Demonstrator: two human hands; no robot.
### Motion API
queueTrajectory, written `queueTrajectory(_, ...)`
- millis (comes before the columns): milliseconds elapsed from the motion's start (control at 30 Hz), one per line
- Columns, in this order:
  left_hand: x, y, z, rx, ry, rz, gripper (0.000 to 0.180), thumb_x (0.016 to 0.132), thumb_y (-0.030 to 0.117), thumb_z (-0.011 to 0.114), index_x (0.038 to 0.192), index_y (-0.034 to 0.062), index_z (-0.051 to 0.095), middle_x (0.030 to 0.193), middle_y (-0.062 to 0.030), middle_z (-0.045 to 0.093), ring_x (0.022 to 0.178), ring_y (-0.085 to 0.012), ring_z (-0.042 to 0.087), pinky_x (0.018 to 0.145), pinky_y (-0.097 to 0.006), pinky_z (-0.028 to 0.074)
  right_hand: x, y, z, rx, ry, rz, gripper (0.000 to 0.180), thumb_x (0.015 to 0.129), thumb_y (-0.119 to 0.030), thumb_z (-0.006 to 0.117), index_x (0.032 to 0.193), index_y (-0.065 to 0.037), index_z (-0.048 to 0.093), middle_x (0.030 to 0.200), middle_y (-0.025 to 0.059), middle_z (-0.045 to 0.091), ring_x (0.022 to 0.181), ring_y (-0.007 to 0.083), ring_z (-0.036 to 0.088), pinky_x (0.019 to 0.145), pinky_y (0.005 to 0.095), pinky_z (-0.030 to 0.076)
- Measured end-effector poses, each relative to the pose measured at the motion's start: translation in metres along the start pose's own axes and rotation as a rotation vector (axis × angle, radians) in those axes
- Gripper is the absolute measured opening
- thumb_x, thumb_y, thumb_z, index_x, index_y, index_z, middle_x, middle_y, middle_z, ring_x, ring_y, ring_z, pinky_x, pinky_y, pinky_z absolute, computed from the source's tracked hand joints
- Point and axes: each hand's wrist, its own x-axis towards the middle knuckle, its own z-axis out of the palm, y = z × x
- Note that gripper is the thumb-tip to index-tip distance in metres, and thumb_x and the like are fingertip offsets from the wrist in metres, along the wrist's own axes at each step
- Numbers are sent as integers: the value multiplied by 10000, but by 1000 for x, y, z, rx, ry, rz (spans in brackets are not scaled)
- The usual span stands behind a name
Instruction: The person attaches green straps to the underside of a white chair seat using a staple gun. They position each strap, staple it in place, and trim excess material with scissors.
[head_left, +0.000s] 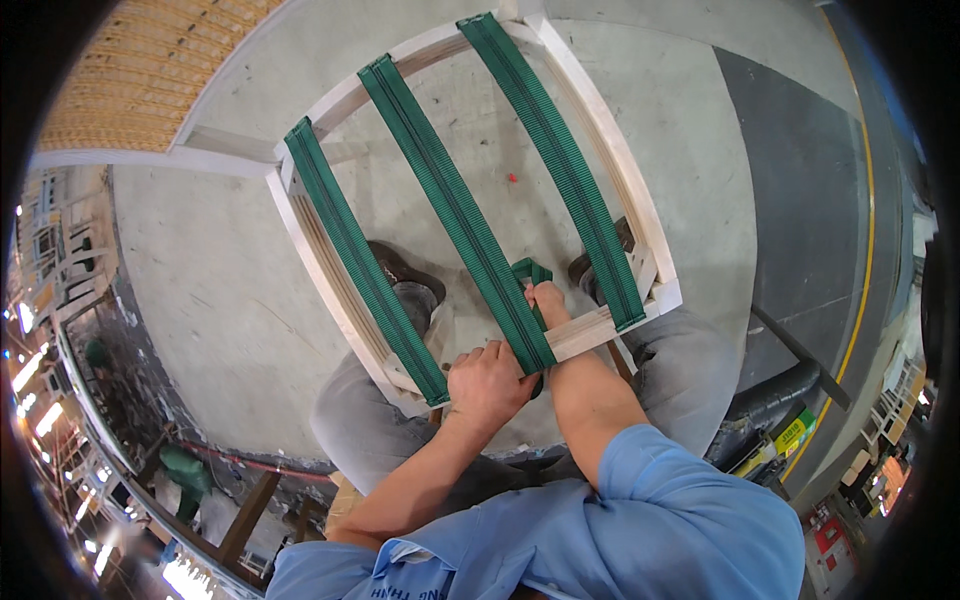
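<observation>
A pale wooden chair frame [600,110] rests over my thighs, with three green webbing straps stretched lengthwise across it. My left hand [487,382] is closed over the near rail [585,333], between the left strap [365,258] and the lower end of the middle strap [455,215]. Under that rail passes my right forearm. Inside the frame's opening, my right hand [545,302] is closed on a loose, folded length of green webbing [533,270], just right of the middle strap. The right strap [560,160] lies beyond it. Some right fingers are hidden.
A woven cane panel [160,70] in a white frame adjoins the far left corner. My shoes [405,272] stand on the grey concrete floor [230,290] below. Dark metal bars [800,355] and a yellow-green package [795,432] are at right; stacked chair parts [60,250] at left.
</observation>
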Motion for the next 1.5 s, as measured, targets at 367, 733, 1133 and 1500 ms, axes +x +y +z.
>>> queueTrajectory(367,11,-12,-27,-315,-372,-86,390,801,250,727,1052,-36,642,994,-179,681,998,-350,660,864,-390,518,16,-9,12,11,-4,-53,291,1011,-165,353,797,-90,536,540,34,385,388,202,341,372,411,259)
queueTrajectory(733,49,-38,6,-625,-596,-305,396,898,198,630,1273,69,624,1226,-189,664,1149,-322,629,968,-371,482,-17,-17,57,-531,-437,-655,334,1051,-343,450,897,-104,625,587,-2,458,494,162,430,479,336,343)
queueTrajectory(1133,53,-46,15,-699,-678,-96,322,884,179,648,1173,38,671,1182,-182,675,1091,-312,644,954,-385,488,-51,-5,99,5,-1506,-133,251,977,-253,528,1012,-21,616,707,121,612,618,262,608,740,462,520)
queueTrajectory(1500,44,-56,38,-655,-317,-55,306,881,210,611,1075,-8,703,1011,-210,719,987,-335,679,873,-405,510,-97,26,22,-526,-792,-345,256,925,-243,627,1037,-14,650,848,139,700,738,281,669,741,416,561)
